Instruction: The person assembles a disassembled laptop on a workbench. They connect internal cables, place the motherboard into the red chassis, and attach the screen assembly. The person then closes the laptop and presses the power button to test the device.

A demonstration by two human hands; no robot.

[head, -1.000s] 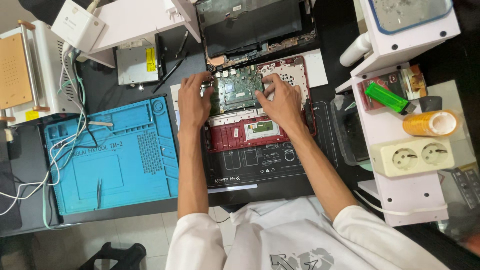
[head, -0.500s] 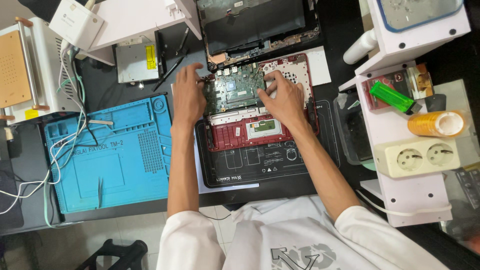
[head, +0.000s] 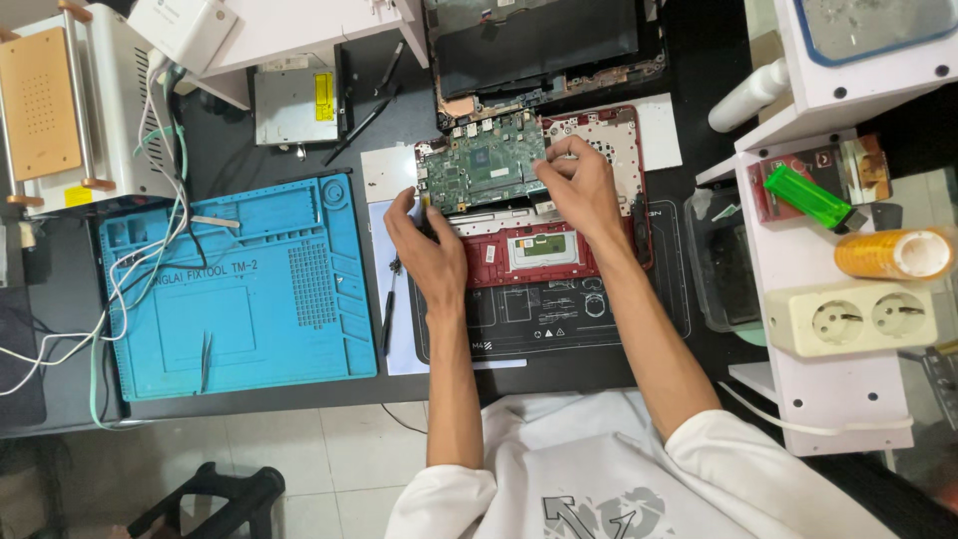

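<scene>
Left hand (head: 431,252) fingers loosely spread at the left edge of the green circuit board (head: 484,172), gripping nothing; right hand (head: 579,185) pinched on its right edge; board sits in the red laptop shell (head: 559,215); blue mat (head: 235,284) lies left; white shelf (head: 808,329) crowds the right; bare black tabletop (head: 200,125) beyond.

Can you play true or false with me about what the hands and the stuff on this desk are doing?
1. Both hands, left hand and right hand, touch the green circuit board. True.
2. The board sits in a blue shell. False: a red laptop shell.
3. A blue silicone work mat lies on the left. True.
4. The green lighter lies on the floor. False: on the white shelf.
</scene>
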